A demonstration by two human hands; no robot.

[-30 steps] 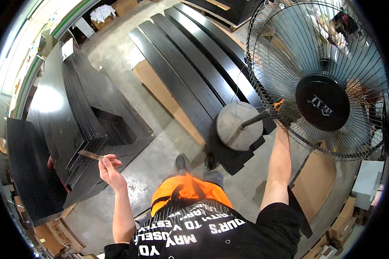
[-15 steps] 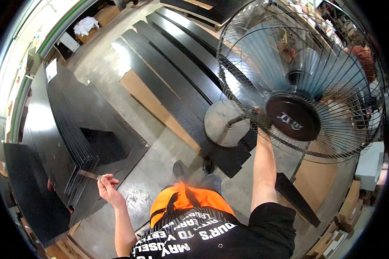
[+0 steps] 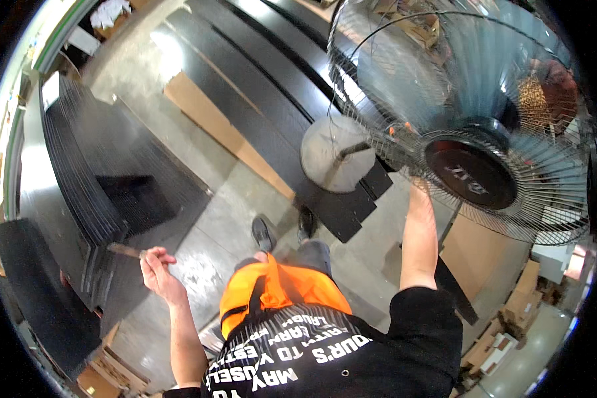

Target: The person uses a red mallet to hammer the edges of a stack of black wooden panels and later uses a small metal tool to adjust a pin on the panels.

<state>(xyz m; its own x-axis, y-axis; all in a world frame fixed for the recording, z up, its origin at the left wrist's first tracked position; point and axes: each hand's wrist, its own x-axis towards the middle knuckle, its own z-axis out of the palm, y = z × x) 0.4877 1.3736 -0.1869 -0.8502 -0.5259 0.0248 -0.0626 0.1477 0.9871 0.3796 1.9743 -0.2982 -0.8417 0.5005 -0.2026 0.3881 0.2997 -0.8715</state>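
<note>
A flat, narrow brownish tool (image 3: pixel 126 250), bladelike though its exact kind is unclear, is pinched in my left hand (image 3: pixel 159 270). It points left toward a stack of black panels (image 3: pixel 69 179). My right arm stretches forward to a large standing fan (image 3: pixel 471 174) with a round wire guard and bluish blades. There my right hand (image 3: pixel 418 182) meets the fan near its pole, behind the guard's lower left edge; its fingers are hidden. The fan's round grey base (image 3: pixel 335 162) shows next to long black boards (image 3: pixel 252 86).
Brown cardboard (image 3: pixel 229 136) lies along the black boards' left side. A dark narrow board (image 3: pixel 454 288) leans below my right arm. Cardboard pieces (image 3: pixel 521 295) are piled at the right edge, others (image 3: pixel 116 365) at lower left. My shoes (image 3: pixel 262 232) stand on the grey floor.
The view has shifted, so floor and boards appear higher and further left. The fan head now sits slightly further right of its base. My left hand keeps the tool pinched.
</note>
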